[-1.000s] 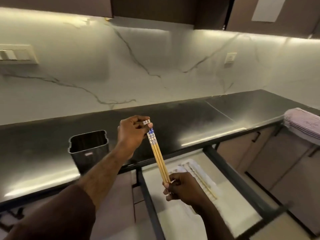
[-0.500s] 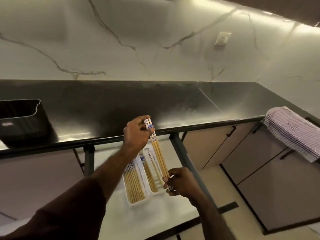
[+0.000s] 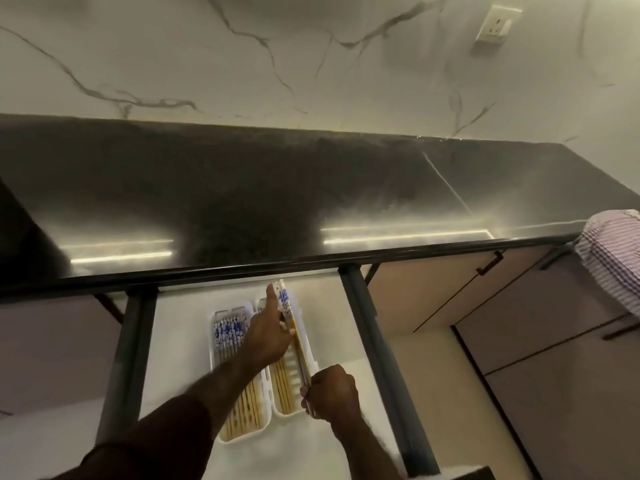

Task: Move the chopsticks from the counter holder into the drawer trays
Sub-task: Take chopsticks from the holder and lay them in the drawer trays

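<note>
I hold a small bundle of wooden chopsticks (image 3: 290,323) with blue-and-white patterned tops over the open drawer (image 3: 173,341). My left hand (image 3: 268,332) grips their upper part, index finger stretched along them. My right hand (image 3: 330,389) is closed on their lower tips. The bundle lies low over the right white tray (image 3: 309,341), which has a few chopsticks in it. The left white tray (image 3: 212,327) is filled with several chopsticks. The counter holder is out of view.
The dark glossy counter (image 3: 311,202) runs across above the drawer, its front edge just beyond the trays. Dark drawer rails (image 3: 367,341) flank the drawer. A striped cloth (image 3: 613,258) hangs at the right. Cabinet doors (image 3: 519,341) stand to the right.
Both hands have lowered the bundle from above the counter edge down onto the right tray. The view has tilted down and the black holder has left the frame.
</note>
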Available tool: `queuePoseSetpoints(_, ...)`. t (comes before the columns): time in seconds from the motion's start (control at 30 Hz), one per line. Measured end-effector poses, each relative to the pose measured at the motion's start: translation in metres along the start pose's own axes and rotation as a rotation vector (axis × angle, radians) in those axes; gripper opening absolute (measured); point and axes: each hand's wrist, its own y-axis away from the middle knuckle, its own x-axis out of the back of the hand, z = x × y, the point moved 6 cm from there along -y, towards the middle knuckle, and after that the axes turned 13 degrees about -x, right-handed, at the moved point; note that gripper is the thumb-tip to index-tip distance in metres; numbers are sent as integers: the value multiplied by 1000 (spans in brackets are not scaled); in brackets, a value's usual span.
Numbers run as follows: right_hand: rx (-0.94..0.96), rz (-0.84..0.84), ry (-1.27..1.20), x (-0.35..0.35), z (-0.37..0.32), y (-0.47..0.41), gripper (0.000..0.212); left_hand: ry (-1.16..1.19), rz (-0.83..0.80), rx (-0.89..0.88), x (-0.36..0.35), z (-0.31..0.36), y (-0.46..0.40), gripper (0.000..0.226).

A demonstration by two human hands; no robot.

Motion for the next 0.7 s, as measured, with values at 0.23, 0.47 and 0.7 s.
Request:
queuePoseSetpoints(0.23,-84,-123,168,-25,1,-46,33,-506,-211,-85,-39,-63,-2,48)
queuePoseSetpoints(0.47,-91,-15,220,-33,-15,-68,32,-864,-349,-179,-65,-79,-6,68)
queuePoseSetpoints(0.7,-30,28,369,-48,-19,-75,26,-944,-426,-171,-74,-84,-8,77)
